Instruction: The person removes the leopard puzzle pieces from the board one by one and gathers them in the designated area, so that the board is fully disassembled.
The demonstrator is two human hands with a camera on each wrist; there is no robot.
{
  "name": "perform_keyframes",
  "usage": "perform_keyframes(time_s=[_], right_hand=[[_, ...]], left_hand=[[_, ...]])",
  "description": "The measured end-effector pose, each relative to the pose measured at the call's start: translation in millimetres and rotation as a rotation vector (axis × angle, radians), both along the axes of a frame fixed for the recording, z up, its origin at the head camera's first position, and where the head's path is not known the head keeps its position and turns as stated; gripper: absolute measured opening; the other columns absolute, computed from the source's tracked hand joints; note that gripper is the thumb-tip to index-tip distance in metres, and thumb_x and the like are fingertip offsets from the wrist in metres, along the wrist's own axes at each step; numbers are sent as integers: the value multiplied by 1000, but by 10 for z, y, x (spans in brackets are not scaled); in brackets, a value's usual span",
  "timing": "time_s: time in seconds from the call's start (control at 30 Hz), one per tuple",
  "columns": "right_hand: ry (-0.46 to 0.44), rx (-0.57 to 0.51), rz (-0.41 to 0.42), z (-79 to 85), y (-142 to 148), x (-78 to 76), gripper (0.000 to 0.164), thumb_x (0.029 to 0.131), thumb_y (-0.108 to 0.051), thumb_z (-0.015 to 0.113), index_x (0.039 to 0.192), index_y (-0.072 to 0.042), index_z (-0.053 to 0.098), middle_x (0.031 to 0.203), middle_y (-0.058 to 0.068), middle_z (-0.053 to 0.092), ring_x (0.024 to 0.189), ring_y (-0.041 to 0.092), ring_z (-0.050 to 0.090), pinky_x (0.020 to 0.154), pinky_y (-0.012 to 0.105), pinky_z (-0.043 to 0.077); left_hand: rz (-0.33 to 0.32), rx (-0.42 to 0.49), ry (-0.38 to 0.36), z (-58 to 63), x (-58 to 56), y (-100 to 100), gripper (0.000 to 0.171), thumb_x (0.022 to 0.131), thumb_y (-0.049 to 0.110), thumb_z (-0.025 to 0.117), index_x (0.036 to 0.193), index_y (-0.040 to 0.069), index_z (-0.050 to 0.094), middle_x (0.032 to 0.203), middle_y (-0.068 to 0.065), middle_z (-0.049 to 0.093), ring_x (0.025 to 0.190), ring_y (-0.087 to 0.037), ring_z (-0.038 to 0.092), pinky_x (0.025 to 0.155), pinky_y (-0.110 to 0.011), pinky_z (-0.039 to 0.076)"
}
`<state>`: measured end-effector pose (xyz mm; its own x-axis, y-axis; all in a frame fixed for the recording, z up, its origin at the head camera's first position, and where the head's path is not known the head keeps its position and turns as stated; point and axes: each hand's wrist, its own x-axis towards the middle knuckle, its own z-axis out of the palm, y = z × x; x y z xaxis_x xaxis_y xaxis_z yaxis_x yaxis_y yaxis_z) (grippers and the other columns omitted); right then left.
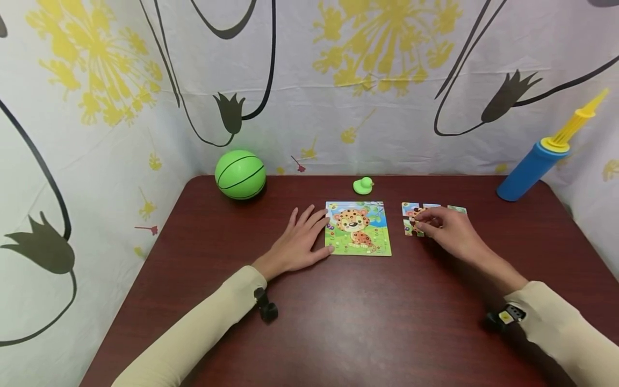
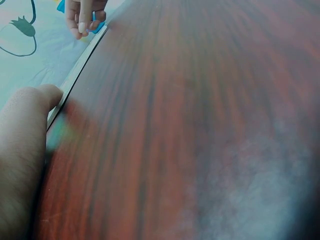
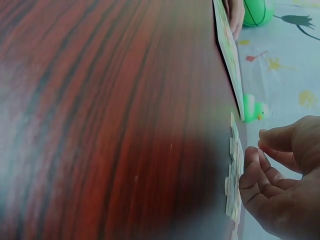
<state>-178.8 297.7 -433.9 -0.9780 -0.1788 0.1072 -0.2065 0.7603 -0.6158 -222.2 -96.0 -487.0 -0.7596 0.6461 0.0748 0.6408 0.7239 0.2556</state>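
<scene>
My left hand (image 1: 302, 242) lies flat with spread fingers at the left edge of a square puzzle board (image 1: 358, 231) picturing a spotted leopard cub. In the left wrist view its thumb (image 2: 49, 95) rests at the board's edge. Over a group of loose puzzle pieces (image 1: 408, 227) right of the board hovers my right hand (image 1: 450, 228), fingers bent down towards them. The right wrist view shows a small gap between thumb and fingertips, with no piece between. The hand hides part of the puzzle pieces, which lie low on the table (image 3: 233, 180).
A green toy duck (image 1: 364, 186) sits behind the board. At the back left of the dark wooden table (image 1: 309, 333) is a green ball (image 1: 240, 174). A blue and yellow hand pump (image 1: 534, 169) leans at the back right. Patterned cloth (image 1: 300, 80) hangs behind.
</scene>
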Motion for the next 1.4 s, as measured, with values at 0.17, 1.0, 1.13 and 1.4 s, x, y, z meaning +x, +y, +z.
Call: perform_keyframes(time_s=[0.17, 1.0, 1.13, 1.4], right_hand=[[3, 1, 36, -13, -84, -20, 25, 107, -8, 72, 131, 0, 76, 118, 17, 74, 92, 25, 66, 79, 45, 57], [2, -37, 152, -42, -495, -132, 17, 102, -6, 78, 119, -2, 81, 111, 11, 76, 88, 20, 67, 78, 40, 54], [32, -45, 173, -50, -524, -150, 17, 102, -5, 79, 119, -2, 81, 110, 10, 75, 89, 21, 67, 79, 41, 54], [24, -45, 209, -72, -556, -188, 20, 100, -3, 79, 120, 3, 79, 111, 17, 73, 89, 24, 68, 78, 43, 56]], left_hand=[[-1, 8, -5, -5, 0, -1, 84, 108, 68, 52, 171, 14, 40, 181, -4, 29, 171, -34, 11, 133, -67, 2], [-1, 13, -1, -8, 8, -16, 84, 108, 68, 52, 171, 14, 40, 181, -4, 29, 171, -33, 11, 133, -68, 3], [0, 9, 5, -4, 6, -19, 84, 108, 68, 53, 171, 14, 40, 181, -4, 29, 170, -33, 12, 132, -68, 4], [-5, 7, 7, -8, -6, -3, 84, 108, 68, 52, 171, 14, 40, 181, -4, 29, 170, -33, 11, 132, -68, 4]])
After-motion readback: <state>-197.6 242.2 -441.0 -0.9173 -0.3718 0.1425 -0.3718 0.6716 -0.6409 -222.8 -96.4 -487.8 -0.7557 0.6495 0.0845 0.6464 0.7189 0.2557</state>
